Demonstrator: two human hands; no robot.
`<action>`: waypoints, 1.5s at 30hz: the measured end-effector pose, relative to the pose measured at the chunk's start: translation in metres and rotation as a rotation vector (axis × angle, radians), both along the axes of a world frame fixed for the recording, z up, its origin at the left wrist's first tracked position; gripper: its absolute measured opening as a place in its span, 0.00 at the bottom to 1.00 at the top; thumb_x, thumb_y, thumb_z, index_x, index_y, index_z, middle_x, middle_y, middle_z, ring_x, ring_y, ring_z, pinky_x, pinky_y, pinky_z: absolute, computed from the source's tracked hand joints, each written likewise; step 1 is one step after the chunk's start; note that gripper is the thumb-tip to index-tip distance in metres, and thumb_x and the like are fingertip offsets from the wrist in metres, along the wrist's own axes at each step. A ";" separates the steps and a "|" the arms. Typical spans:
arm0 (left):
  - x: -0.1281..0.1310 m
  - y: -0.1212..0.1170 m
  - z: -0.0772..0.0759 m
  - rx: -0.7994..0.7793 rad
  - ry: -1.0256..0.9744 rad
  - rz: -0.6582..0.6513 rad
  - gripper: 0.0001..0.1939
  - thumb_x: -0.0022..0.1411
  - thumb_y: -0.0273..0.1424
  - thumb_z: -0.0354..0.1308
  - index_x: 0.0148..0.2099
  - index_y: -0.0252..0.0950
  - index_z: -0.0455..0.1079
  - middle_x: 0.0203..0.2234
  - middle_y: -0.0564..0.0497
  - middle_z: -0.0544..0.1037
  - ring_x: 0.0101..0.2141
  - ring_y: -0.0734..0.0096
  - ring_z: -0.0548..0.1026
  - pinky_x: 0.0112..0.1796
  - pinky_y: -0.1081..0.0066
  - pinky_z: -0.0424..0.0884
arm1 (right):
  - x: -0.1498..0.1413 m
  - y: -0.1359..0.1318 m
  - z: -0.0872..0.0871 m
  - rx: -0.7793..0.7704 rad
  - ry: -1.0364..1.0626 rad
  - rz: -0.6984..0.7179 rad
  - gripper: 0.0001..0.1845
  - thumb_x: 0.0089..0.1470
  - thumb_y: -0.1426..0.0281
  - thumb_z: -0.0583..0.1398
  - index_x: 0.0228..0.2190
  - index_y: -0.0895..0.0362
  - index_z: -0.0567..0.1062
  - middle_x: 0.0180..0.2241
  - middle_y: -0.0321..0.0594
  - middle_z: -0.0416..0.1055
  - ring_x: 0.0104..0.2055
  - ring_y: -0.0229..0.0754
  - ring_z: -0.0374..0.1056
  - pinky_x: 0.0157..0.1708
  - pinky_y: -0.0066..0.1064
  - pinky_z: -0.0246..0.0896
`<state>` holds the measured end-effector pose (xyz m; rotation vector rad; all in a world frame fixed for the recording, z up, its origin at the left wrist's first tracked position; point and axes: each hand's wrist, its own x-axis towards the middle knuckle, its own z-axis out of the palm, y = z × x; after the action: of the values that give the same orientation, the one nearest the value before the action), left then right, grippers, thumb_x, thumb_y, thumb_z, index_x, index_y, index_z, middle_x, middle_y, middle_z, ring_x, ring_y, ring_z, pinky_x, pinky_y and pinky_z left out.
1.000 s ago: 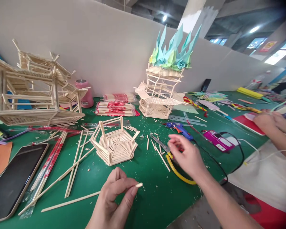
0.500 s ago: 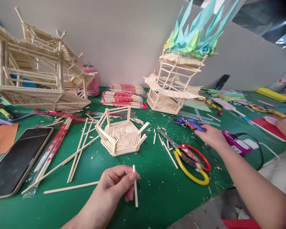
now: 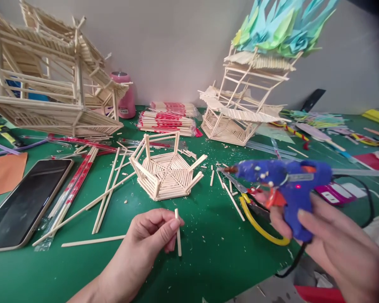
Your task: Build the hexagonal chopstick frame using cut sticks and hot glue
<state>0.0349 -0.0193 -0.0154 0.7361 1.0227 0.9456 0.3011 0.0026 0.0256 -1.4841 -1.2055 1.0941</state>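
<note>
Between thumb and fingers, my left hand pinches a short wooden stick held nearly upright over the green table. My right hand is wrapped round the handle of a blue hot glue gun, raised, its nozzle pointing left; a small red light glows on its side. Ahead of my left hand sits a six-sided wooden stick frame with a slatted floor, posts and a few top rails. Behind the glue gun lie scissors with yellow and red handles, partly covered by it and my hand.
At the back stand a large stick building and a stick tower topped with folded paper. Bundled sticks lie between them, near a pink bottle. A phone and loose sticks lie left.
My right hand has lifted the glue gun off the table and brought it nearer and upright. My left hand still pinches the stick. The view has shifted slightly.
</note>
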 end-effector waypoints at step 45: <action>-0.006 0.001 -0.002 0.575 0.729 0.157 0.05 0.55 0.29 0.57 0.28 0.37 0.74 0.18 0.55 0.74 0.19 0.76 0.67 0.22 0.80 0.64 | -0.003 -0.025 -0.017 -0.054 -0.264 0.408 0.21 0.56 0.64 0.55 0.52 0.50 0.62 0.22 0.34 0.67 0.23 0.40 0.65 0.24 0.30 0.68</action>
<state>0.0290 -0.0185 -0.0171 1.5730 1.4679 1.1529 0.2985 -0.0223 0.0087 -1.4946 -1.7301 1.2286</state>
